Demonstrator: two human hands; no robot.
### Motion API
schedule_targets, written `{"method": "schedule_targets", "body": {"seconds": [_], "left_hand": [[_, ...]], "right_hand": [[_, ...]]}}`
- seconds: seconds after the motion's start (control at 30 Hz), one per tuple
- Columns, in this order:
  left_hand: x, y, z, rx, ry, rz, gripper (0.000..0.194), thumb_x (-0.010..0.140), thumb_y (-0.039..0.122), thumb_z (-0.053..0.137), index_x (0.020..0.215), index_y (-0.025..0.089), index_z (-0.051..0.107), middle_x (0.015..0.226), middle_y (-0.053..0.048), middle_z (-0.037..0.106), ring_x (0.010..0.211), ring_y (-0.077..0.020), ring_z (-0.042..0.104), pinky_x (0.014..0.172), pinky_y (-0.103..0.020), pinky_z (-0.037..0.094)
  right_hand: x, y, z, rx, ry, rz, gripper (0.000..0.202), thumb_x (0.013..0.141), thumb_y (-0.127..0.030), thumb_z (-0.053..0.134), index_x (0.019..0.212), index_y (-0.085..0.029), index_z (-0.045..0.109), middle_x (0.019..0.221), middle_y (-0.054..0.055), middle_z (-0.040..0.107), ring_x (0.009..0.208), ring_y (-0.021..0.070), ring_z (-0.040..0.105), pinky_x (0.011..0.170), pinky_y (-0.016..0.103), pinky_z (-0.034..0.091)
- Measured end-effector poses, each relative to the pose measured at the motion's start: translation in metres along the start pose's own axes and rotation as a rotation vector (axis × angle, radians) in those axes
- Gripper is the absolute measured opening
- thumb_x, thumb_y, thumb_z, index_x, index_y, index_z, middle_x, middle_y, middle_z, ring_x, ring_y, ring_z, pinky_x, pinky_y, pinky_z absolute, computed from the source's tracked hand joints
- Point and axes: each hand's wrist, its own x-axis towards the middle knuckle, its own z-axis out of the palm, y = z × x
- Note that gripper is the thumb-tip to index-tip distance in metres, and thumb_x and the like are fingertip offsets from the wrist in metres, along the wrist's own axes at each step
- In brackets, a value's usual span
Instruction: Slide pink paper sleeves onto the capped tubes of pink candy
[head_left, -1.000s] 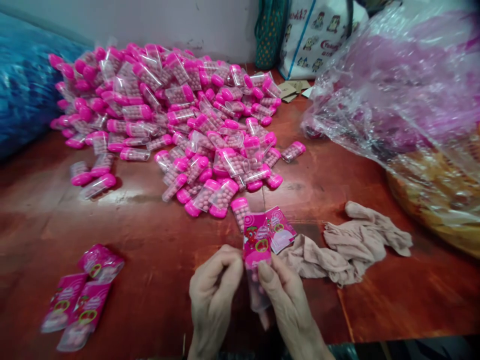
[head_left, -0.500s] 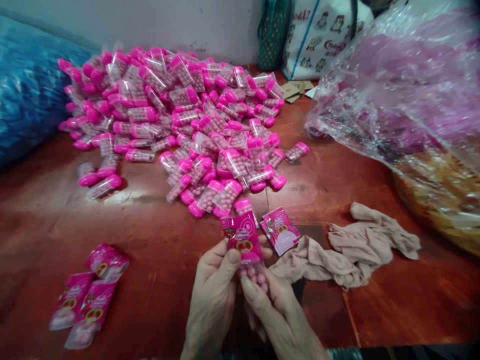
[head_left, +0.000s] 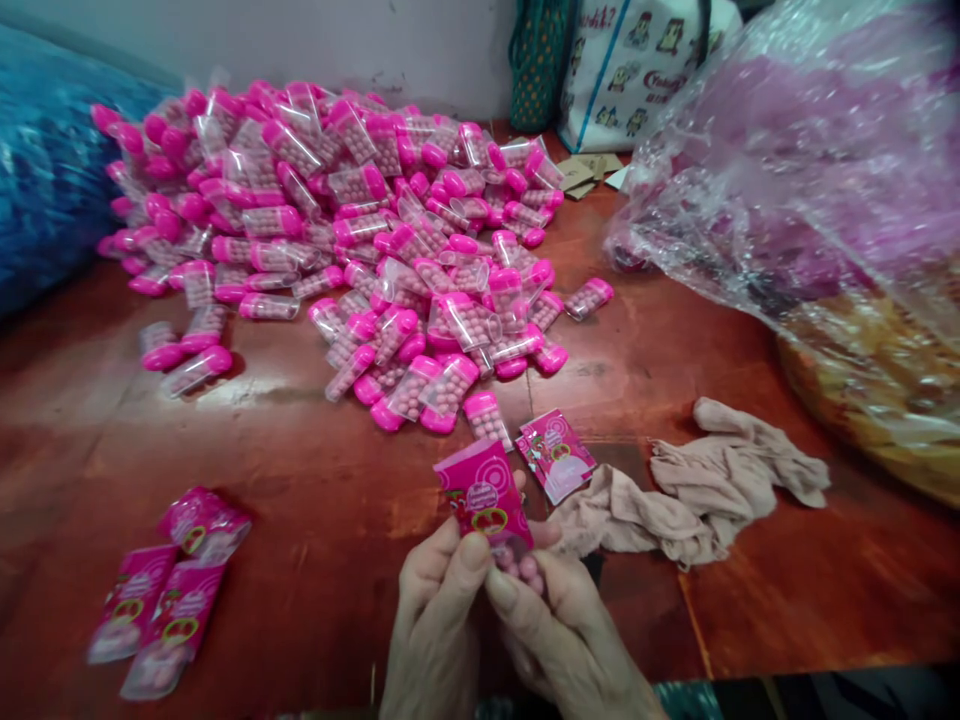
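Observation:
Between my two hands is a candy container point(head_left: 517, 565) of clear plastic with pink balls inside, its upper part covered by a printed pink sleeve point(head_left: 480, 490). My left hand point(head_left: 439, 610) is closed on its left side, thumb pressed on the sleeve's lower edge. From the right, my right hand point(head_left: 559, 620) grips the clear end, its thumb beside the balls. A stack of flat printed sleeves point(head_left: 556, 455) lies just beyond my right fingers. Close behind the held one rests an unsleeved container point(head_left: 487, 420) with a pink cap. Several sleeved containers point(head_left: 180, 605) lie at the left.
A large heap of pink-capped candy containers point(head_left: 360, 220) covers the back of the table point(head_left: 315, 480). A beige cloth point(head_left: 690, 490) lies at the right. Behind it is a clear plastic bag point(head_left: 750, 200). A blue bag point(head_left: 52, 190) stands at left, a white printed bag point(head_left: 637, 75) at back.
Both hands have moved slightly down and right with the held container, which now tilts more to the left. The camera view has shifted a little.

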Motion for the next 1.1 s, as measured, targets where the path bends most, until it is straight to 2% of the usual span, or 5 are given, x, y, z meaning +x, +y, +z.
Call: {"method": "schedule_targets", "body": {"seconds": [0.27, 0.47, 0.67, 0.9, 1.1], "left_hand": [[0.010, 0.015, -0.005, 0.071, -0.156, -0.001, 0.029, 0.074, 0.028, 0.066, 0.098, 0.013, 0.070, 0.093, -0.014, 0.072, 0.078, -0.0235, 0.066, 0.070, -0.032, 0.051], [0.010, 0.007, 0.001, 0.091, -0.180, -0.050, 0.024, 0.080, 0.023, 0.059, 0.100, 0.014, 0.070, 0.100, -0.012, 0.071, 0.088, -0.0239, 0.064, 0.077, -0.032, 0.049], [0.013, 0.014, -0.004, 0.035, -0.186, -0.030, 0.025, 0.079, 0.030, 0.059, 0.089, 0.012, 0.072, 0.095, -0.014, 0.072, 0.082, -0.0258, 0.066, 0.069, -0.033, 0.053], [0.015, 0.019, 0.000, 0.073, -0.121, 0.022, 0.028, 0.082, 0.030, 0.056, 0.101, 0.013, 0.068, 0.088, -0.012, 0.072, 0.050, -0.0145, 0.063, 0.043, -0.023, 0.051], [0.004, 0.007, 0.006, 0.161, -0.074, -0.099, 0.034, 0.078, 0.036, 0.060, 0.102, 0.014, 0.068, 0.080, -0.011, 0.073, 0.026, -0.0047, 0.043, 0.024, -0.017, 0.031]], "right_hand": [[0.008, -0.008, -0.001, -0.195, -0.125, 0.042, 0.038, 0.082, -0.056, 0.051, 0.077, -0.018, 0.051, 0.058, -0.005, 0.041, 0.048, 0.0068, 0.036, 0.043, 0.020, 0.027], [0.007, -0.011, -0.003, -0.313, -0.059, 0.000, 0.037, 0.085, -0.053, 0.048, 0.072, -0.018, 0.048, 0.061, -0.004, 0.041, 0.053, 0.0086, 0.039, 0.047, 0.021, 0.031], [0.009, -0.020, -0.007, -0.119, -0.312, 0.028, 0.032, 0.086, -0.050, 0.050, 0.081, -0.018, 0.049, 0.057, -0.006, 0.044, 0.045, 0.0062, 0.039, 0.044, 0.018, 0.032], [0.010, -0.012, 0.007, -0.443, -0.073, -0.296, 0.035, 0.094, -0.044, 0.030, 0.091, -0.018, 0.053, 0.056, -0.002, 0.050, 0.048, 0.0113, 0.050, 0.050, 0.022, 0.043], [0.004, -0.009, 0.003, -0.439, 0.003, -0.270, 0.044, 0.094, -0.047, 0.030, 0.117, -0.017, 0.053, 0.059, -0.001, 0.056, 0.045, 0.0128, 0.054, 0.055, 0.025, 0.049]]}}
